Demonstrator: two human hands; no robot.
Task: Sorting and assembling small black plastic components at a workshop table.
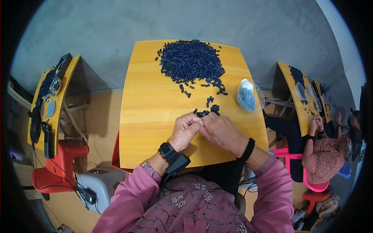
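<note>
My left hand (185, 131) and my right hand (223, 133) meet over the near half of the yellow table. Each has its fingertips pinched together, and whatever lies between them is too small to make out. Just beyond the fingertips lies a small cluster of short black cylindrical pieces (213, 109), partly hidden by my hands. Farther back, a large heap of the same kind of black pieces (191, 60) spreads over the table, with strays along its near side. To the right stands a clear round tub (260, 92) holding small light-blue pieces (246, 100) and something white.
The wooden table (142, 97) ends close to my body; a grey wall rises behind it. At left are another table (72, 73), a red chair (64, 165) and loose cables. At right, a co-worker (324, 157) sits on a pink chair (319, 187) at a similar table.
</note>
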